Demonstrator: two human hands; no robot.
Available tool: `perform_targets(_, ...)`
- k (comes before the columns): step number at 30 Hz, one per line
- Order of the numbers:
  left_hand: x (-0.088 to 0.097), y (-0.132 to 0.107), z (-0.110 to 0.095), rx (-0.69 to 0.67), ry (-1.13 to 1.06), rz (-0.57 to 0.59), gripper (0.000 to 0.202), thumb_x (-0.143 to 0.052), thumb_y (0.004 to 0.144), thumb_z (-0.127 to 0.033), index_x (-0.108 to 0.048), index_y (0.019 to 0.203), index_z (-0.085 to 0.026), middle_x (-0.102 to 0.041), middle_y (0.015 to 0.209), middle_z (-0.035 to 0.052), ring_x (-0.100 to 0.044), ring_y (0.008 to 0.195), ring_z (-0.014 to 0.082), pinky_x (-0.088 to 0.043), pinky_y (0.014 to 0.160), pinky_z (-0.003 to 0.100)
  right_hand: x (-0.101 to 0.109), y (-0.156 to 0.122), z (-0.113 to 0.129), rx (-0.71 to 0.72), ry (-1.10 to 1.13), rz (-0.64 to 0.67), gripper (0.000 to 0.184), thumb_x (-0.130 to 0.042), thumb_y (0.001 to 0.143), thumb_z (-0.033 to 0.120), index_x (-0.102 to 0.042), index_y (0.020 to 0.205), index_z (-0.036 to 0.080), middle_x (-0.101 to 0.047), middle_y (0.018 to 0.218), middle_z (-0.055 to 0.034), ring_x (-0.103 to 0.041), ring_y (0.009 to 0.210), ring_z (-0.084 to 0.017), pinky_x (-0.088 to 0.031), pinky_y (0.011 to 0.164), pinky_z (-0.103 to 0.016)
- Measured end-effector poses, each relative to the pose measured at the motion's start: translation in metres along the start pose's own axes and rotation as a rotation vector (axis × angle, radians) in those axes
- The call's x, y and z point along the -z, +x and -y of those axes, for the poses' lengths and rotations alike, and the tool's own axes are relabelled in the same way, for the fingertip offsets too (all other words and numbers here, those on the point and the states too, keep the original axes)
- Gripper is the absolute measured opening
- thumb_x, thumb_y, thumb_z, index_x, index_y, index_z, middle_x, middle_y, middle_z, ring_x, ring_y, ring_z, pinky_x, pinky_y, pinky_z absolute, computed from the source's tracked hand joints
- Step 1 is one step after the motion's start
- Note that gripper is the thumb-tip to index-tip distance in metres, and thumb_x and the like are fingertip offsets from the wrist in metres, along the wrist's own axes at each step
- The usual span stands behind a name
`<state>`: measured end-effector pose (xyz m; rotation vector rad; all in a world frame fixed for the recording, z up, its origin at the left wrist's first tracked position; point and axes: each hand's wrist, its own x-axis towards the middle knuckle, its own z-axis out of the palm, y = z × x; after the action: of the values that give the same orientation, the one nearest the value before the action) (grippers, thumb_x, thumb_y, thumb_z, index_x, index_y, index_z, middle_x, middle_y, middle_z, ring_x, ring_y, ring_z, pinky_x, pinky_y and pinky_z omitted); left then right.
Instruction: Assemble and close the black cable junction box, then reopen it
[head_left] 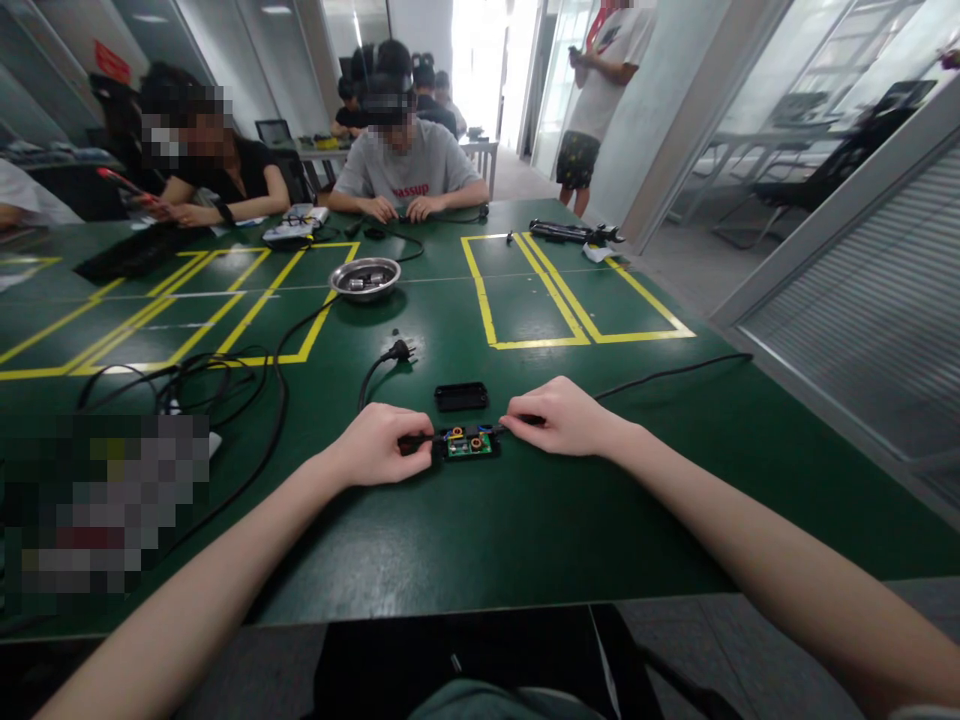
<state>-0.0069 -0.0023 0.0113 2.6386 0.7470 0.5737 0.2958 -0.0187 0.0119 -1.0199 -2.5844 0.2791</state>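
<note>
A small green circuit board [462,449] with copper-wound coils sits in an open black plastic case [496,450] on the table in front of me. My left hand [384,445] pinches a black power cord at the case's left end. At the right end, the fingers of my right hand [559,418] are closed on another black cord [667,373], which runs off to the right. Just beyond the case lies a black case cover [461,397], its hollow side up. A black plug [400,351] rests farther out, its cord passing behind my left hand.
Beyond the plug stands a metal bowl [365,280] with small metal parts. Coiled black cables [195,385] lie at the left. Yellow tape [491,322] marks rectangles on the green table [600,530]. A black tool-like object [574,233] is at the far right. Co-workers sit opposite.
</note>
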Motion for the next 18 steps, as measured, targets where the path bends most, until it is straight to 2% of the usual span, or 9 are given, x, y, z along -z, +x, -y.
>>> perform_targets(4,-0.0033,-0.0003,0.0042,0.022,0.011,0.006,0.016,-0.058,0.088,-0.024,-0.071,0.082,-0.017,-0.063,0.061,-0.0022,-0.055,0.05,0.009,-0.039,0.052,0.019,-0.0004,0.0003,-0.0021,-0.016,-0.059,0.002,0.041,-0.044,0.103,0.034,-0.059,0.068,0.019,-0.057,0.056,-0.0001,-0.05,0.051,-0.012,-0.029,0.057,-0.025)
perform_targets(12,-0.0054,-0.0016,0.005,0.041,-0.005,0.0,0.019,-0.057,0.091,-0.026,-0.072,0.085,-0.017,-0.069,0.073,0.0008,-0.059,0.057,0.0102,-0.043,0.055,0.02,-0.0055,0.0013,-0.0032,-0.027,-0.036,0.058,0.034,-0.051,0.1,0.029,-0.06,0.069,0.02,-0.063,0.061,-0.0006,-0.053,0.054,-0.014,-0.031,0.058,-0.026)
perform_targets(15,-0.0039,-0.0011,0.0026,0.034,-0.01,-0.005,0.018,-0.057,0.091,-0.025,-0.072,0.086,-0.017,-0.067,0.077,0.0015,-0.06,0.061,0.0113,-0.044,0.056,0.021,-0.0071,0.0024,-0.0006,-0.05,-0.042,0.082,0.029,-0.05,0.101,0.025,-0.064,0.075,0.019,-0.069,0.069,-0.0033,-0.059,0.059,-0.016,-0.034,0.06,-0.027)
perform_targets(18,-0.003,-0.0007,0.0001,0.04,-0.023,-0.003,0.017,-0.057,0.092,-0.023,-0.072,0.089,-0.016,-0.066,0.078,0.0014,-0.059,0.062,0.0119,-0.044,0.056,0.022,-0.0076,0.0025,0.0018,-0.072,-0.04,0.089,0.023,-0.049,0.099,0.019,-0.07,0.089,0.017,-0.075,0.079,-0.0062,-0.065,0.066,-0.018,-0.037,0.063,-0.029)
